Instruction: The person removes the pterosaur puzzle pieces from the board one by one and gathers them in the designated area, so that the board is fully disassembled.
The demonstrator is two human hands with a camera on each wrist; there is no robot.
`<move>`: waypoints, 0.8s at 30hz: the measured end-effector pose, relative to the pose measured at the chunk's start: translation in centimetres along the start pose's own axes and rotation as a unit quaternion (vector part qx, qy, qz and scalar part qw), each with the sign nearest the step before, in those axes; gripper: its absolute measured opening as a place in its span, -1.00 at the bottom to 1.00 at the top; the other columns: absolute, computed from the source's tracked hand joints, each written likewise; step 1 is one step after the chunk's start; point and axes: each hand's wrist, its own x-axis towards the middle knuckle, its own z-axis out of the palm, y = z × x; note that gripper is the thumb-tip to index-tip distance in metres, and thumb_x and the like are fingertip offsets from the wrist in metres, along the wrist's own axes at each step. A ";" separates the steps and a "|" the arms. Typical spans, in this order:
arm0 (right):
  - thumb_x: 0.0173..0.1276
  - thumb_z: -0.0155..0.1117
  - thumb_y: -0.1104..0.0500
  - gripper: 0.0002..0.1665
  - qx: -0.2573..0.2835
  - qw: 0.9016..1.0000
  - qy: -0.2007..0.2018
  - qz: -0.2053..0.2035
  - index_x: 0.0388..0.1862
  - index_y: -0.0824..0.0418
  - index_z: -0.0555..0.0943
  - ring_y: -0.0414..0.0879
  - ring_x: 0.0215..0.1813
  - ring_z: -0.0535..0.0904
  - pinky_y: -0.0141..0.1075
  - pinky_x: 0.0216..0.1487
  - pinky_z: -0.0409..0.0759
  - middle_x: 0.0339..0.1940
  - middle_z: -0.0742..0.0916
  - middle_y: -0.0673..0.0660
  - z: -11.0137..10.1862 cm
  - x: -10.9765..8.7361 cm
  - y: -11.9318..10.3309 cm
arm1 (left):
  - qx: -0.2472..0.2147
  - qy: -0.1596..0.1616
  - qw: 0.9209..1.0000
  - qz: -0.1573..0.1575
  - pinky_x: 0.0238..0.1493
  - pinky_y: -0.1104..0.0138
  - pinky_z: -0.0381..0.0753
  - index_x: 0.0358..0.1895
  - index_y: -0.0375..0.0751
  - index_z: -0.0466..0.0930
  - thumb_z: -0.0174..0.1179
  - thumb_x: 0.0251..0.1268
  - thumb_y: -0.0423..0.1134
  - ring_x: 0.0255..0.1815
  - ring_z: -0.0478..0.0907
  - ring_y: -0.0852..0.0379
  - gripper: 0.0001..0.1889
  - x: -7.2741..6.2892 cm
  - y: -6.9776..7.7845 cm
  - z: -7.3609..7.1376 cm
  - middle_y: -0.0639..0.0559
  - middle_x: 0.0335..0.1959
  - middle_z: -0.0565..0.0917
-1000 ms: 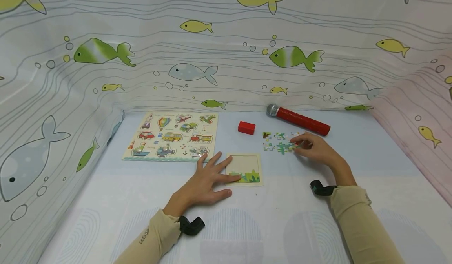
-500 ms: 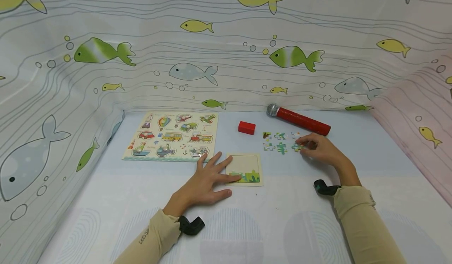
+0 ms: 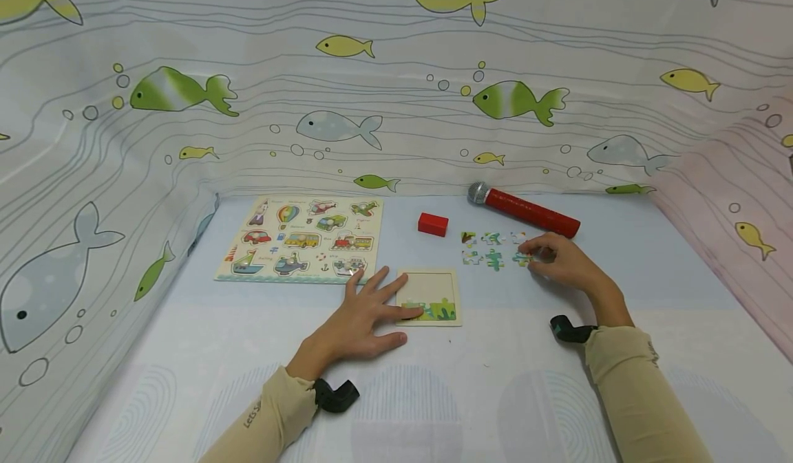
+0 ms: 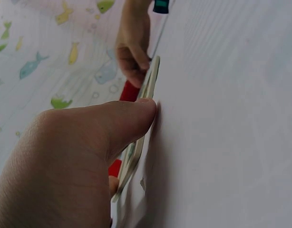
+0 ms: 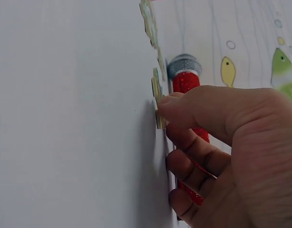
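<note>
Red microphone (image 3: 526, 210) lies slantwise, just beyond right hand (image 3: 565, 265); red block (image 3: 432, 224) farther left. Right thumb and forefinger pinch greenish jigsaw piece (image 3: 522, 259), lying flat beside loose pieces (image 3: 493, 259); partly covered, long axis unclear. Left hand (image 3: 359, 317) spread wide, one finger across wooden frame (image 3: 427, 285).
</note>
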 end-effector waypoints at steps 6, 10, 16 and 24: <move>0.35 0.34 0.27 -0.57 -0.003 1.000 0.002 0.011 0.21 0.20 0.66 0.06 0.05 0.46 -0.22 -0.01 0.48 0.16 0.68 0.24 0.0 -0.1 -0.7 | 0.001 0.005 1.000 0.005 0.50 -0.36 -0.26 0.33 0.44 0.55 0.13 0.36 0.22 0.67 0.01 -0.29 -0.53 -0.1 0.0 0.0 -0.03 0.63 0.24; 0.34 0.34 0.28 -0.58 0.004 1.000 0.001 -0.001 0.19 0.21 0.66 0.07 0.05 0.46 -0.18 0.00 0.48 0.18 0.67 0.24 0.1 0.0 -1.4 | 0.001 0.007 1.000 0.008 0.50 -0.35 -0.26 0.33 0.44 0.55 0.12 0.37 0.21 0.67 0.02 -0.29 -0.53 -0.1 -0.1 0.1 -0.03 0.63 0.24; 0.33 0.33 0.33 -0.61 0.006 0.999 -0.003 -0.038 0.15 0.25 0.69 0.05 -0.01 0.50 -0.19 -0.02 0.48 0.12 0.70 0.23 0.7 0.4 -2.2 | -0.001 0.008 1.000 0.010 0.51 -0.35 -0.26 0.34 0.43 0.55 0.12 0.38 0.21 0.67 0.01 -0.29 -0.53 -0.1 -0.1 0.0 -0.04 0.63 0.24; 0.33 0.33 0.28 -0.62 -0.016 0.999 -0.021 -0.038 0.13 0.14 0.71 0.03 0.00 0.47 -0.18 -0.03 0.47 0.05 0.68 0.16 2.1 1.0 -3.9 | -0.006 0.005 1.000 0.009 0.51 -0.35 -0.29 0.34 0.44 0.55 0.11 0.39 0.21 0.68 -0.01 -0.29 -0.54 -0.1 -0.1 0.0 -0.03 0.63 0.23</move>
